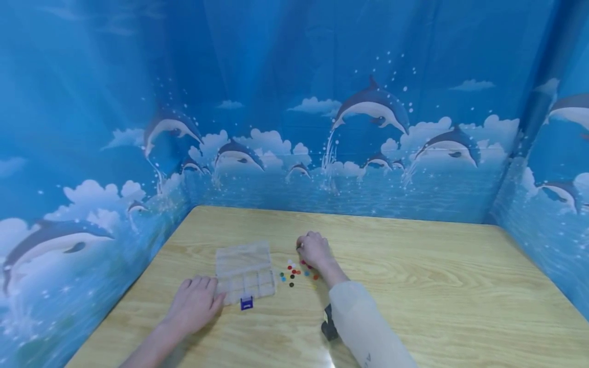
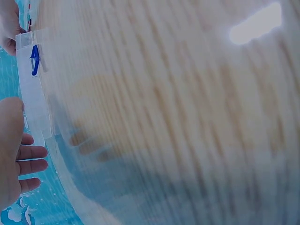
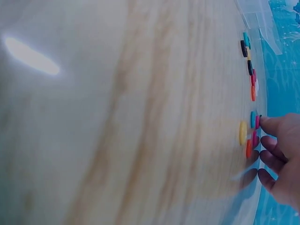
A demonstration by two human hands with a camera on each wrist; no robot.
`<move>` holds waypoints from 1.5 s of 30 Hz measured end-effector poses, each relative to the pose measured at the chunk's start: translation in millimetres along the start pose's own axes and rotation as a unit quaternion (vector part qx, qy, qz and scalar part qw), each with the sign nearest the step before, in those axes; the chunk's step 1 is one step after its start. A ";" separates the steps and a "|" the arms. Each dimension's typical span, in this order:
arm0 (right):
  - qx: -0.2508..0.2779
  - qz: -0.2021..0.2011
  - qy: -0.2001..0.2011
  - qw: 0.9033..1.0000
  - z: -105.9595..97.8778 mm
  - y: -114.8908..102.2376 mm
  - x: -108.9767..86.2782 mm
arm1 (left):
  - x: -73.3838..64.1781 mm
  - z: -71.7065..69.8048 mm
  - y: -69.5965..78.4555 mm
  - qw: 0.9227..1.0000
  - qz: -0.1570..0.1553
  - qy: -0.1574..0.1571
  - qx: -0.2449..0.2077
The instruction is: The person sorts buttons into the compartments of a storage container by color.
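A clear plastic organizer box lies on the table with its lid folded back and a blue latch at its front. My left hand is at the box's left front corner, fingers extended, thumb at its edge; the left wrist view also has the hand next to the box. Small coloured discs are scattered right of the box. Over their far side, my right hand pinches a small dark disc in its fingertips, close above a pink disc.
The wood-patterned table extends on both sides and behind. A black object sits by the right sleeve. A blue dolphin-print curtain hangs along the back and sides of the table.
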State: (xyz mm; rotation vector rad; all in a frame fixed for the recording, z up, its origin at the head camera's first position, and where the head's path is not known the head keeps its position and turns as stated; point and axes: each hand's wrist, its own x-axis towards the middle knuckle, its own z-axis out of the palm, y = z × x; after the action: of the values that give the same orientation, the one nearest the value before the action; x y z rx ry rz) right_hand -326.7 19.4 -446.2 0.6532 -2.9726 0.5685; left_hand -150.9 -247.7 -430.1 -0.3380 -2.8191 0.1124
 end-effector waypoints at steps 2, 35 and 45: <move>0.003 0.004 -0.002 1.000 -0.7 -0.6 0.1 | 0.2 -0.5 0.5 1.000 -0.002 -0.004 -0.001; -0.040 -0.041 -0.013 0.998 -5.7 -12.6 -4.9 | -2.5 1.9 -1.2 1.000 -0.001 0.001 -0.004; -0.036 -0.060 0.004 0.998 -11.1 -14.8 -3.4 | 0.6 2.1 -1.3 1.000 -0.001 -0.009 0.002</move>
State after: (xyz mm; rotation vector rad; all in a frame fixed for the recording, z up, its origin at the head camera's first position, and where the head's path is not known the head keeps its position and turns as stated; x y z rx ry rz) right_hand -317.8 12.3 -431.2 0.8142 -2.9060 0.4527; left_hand -152.3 -248.9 -431.8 -0.3360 -2.8365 0.1200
